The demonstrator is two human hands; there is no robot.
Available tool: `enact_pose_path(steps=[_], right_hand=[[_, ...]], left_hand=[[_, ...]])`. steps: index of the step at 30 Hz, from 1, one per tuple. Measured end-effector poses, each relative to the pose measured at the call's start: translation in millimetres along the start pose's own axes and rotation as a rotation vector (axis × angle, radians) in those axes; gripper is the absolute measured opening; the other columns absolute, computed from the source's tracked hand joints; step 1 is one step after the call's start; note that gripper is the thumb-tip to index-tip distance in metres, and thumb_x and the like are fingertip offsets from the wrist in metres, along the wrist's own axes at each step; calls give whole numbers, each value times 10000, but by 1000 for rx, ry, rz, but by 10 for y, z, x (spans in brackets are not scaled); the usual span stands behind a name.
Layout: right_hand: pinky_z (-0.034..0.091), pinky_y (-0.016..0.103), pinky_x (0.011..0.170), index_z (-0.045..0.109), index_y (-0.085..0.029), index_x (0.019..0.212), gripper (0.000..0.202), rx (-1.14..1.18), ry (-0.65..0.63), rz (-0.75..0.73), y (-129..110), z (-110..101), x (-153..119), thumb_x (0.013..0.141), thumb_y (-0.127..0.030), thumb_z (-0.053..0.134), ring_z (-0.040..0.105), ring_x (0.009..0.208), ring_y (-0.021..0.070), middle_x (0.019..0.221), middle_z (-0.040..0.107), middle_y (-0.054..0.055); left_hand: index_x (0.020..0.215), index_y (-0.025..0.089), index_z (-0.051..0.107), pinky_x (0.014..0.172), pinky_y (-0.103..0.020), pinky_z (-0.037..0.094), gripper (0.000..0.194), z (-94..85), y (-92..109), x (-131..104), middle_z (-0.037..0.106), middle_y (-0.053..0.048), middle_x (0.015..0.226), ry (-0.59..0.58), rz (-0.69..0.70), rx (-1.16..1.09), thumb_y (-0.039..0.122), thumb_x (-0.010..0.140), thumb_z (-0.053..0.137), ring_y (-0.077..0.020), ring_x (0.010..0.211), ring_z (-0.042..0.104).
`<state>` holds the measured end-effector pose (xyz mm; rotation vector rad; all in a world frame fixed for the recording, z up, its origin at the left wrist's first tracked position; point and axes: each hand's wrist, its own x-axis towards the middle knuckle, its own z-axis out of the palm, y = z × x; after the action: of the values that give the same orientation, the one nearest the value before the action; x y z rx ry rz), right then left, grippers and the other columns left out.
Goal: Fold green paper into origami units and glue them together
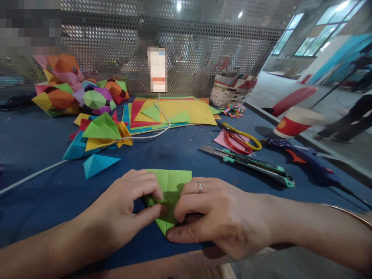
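A green sheet of paper with crease lines lies on the blue tabletop near its front edge, its lower part folded to a point. My left hand pinches a folded flap of it between thumb and forefinger. From the right, my right hand, with a ring on one finger, presses on the same paper, its thumb at the lower tip and its fingers curled over the right side. Just beyond my left hand rests a folded blue paper piece.
Folded colored pieces and paper balls sit at the left, with a white cable crossing. Stacked sheets lie behind. At right are scissors, a box cutter, a glue gun, a paper cup and a basket.
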<state>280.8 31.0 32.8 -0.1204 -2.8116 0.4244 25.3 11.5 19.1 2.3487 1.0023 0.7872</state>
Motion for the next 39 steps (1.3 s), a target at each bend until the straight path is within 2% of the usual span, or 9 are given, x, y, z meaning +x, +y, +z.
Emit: enact_pose_path(steps=[3,6,11,17,22,27,30,35,39], right_hand=[[476,346,795,773,-191,1182,284,-1,11,-4,9,6,-5,921,-177,662,613,920,183,1074,740,24],[481,345,794,782,-173,1149,281,15,36,-15,16,5,-12,903,-151,649,629,903,190,1049,746,35],[509,307,826,755,-90,1176,454,123,125,17,2,-4,-8,821,-1,486,669,920,179,1058,762,84],[504,303,861,681,-117,1338,429,99,67,48,-22,33,3,943,-93,514,622,949,180,1079,704,86],[477,317,832,718,-164,1300,331,78,1,56,-30,41,12,1018,-209,551,567,914,179,1056,658,71],[449,325,821,727,-179,1297,339,51,-37,45,-42,13,25,1008,-178,548,546,921,183,1035,656,60],[438,325,807,728,-179,1297,351,48,-33,48,-46,13,27,994,-168,553,532,890,179,1019,646,50],[429,326,811,738,-172,1288,369,56,-29,49,-46,19,25,976,-134,544,525,875,176,1018,631,47],[436,330,816,730,-174,1307,399,62,-39,56,-47,18,23,965,-115,533,536,883,180,1023,639,49]], left_hand=[[761,216,618,701,-287,370,170,-1,5,-6,636,48,743,-34,-6,13,136,909,596,-140,723,548],[790,226,601,750,-303,355,159,22,-17,-31,628,69,763,9,9,9,130,917,593,-136,735,538],[803,233,597,789,-314,331,163,34,-21,-44,626,87,767,11,7,12,155,937,649,-138,743,524],[786,237,595,766,-316,333,165,26,3,-25,629,86,762,25,-1,21,149,916,646,-148,745,517],[813,253,611,770,-326,332,146,51,-32,-50,631,92,775,32,-5,42,157,914,655,-151,752,517],[776,242,586,697,-322,339,149,26,-30,-46,605,75,740,81,13,103,169,870,677,-161,724,501],[723,226,528,674,-322,341,228,3,-39,-40,575,59,734,119,16,165,202,848,717,-162,704,485],[724,228,514,684,-335,342,313,-11,-94,-59,582,44,804,135,-15,237,272,799,814,-179,750,492],[746,235,526,697,-347,335,297,-26,-144,-89,576,38,834,131,-17,248,332,833,793,-192,770,497]])
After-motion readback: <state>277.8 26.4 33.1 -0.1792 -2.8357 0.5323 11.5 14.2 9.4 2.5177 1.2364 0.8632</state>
